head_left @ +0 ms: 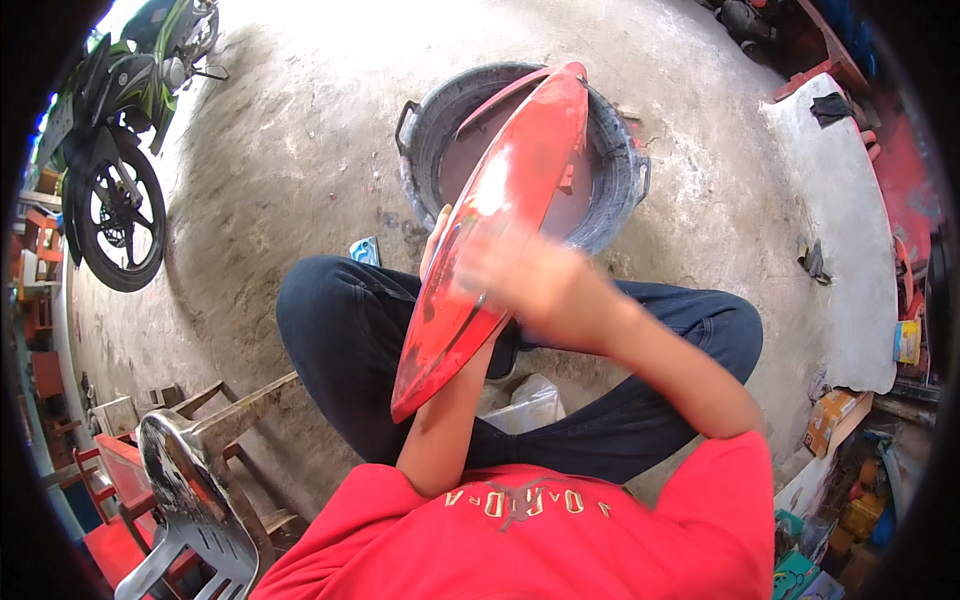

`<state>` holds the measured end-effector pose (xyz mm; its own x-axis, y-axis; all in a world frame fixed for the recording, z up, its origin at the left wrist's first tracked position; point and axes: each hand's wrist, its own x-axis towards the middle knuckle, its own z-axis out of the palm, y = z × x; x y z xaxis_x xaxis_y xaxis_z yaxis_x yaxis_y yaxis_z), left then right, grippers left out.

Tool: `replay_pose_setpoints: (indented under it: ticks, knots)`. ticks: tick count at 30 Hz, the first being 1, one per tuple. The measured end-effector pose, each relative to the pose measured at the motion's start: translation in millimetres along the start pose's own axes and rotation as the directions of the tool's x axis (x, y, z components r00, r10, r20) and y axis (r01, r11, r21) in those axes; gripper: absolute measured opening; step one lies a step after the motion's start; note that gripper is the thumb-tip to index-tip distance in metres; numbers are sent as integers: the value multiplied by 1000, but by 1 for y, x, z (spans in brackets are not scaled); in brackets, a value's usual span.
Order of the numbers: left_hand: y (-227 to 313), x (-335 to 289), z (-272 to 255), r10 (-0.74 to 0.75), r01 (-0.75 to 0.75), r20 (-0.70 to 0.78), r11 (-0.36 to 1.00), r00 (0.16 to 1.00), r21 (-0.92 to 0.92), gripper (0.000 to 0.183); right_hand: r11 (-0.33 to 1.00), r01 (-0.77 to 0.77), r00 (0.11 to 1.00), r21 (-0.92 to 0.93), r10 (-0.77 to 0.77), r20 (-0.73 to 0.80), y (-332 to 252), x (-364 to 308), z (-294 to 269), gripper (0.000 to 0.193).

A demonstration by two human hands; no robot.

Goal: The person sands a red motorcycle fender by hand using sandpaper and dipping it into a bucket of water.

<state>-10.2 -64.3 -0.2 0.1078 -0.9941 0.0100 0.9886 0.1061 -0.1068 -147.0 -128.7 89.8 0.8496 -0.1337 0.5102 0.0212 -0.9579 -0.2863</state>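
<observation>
A long, tapered, glossy red motorcycle body panel (520,165) slants across my lap, its far end over a round dark basin (430,190). Dark streaks and worn patches mark its near half. My left hand (436,240) supports it from beneath, with fingertips curled around its left edge; the palm is hidden. Over the middle of the panel, my right hand (535,285) is smeared by motion and lies against the surface. Whether it grips something small cannot be made out. Cloudy greyish liquid appears inside the basin, partly behind the panel.
A green and black motorcycle (120,150) stands at the far left. A worn chair (200,490) and wooden pieces sit at the lower left. Near my left knee lies a small blue-and-white packet (366,250), and a clear plastic bag (530,405) rests between my legs. Clutter lines the right.
</observation>
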Motion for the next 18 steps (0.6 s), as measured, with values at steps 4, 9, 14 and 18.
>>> replay_pose_setpoints:
  ticks: [4, 9, 14, 18]
  knots:
    - [-1, -5, 20, 4, -6, -52, 999, 999, -53, 46, 995, 59, 998, 80, -62, 31, -18, 9, 8, 36]
    - [-10, -3, 9, 28, -33, -74, 997, 997, -63, 45, 988, -152, 988, 27, 151, 22, 13, 3, 10, 37]
    - [-3, 1, 2, -30, 26, -67, 997, 997, -67, 44, 989, 130, 987, 68, -136, 85, -52, 2, 18, 38]
    - [-10, -3, 15, 63, -67, -91, 997, 994, -40, 44, 994, -111, 993, 2, 111, 32, 7, 8, 7, 37]
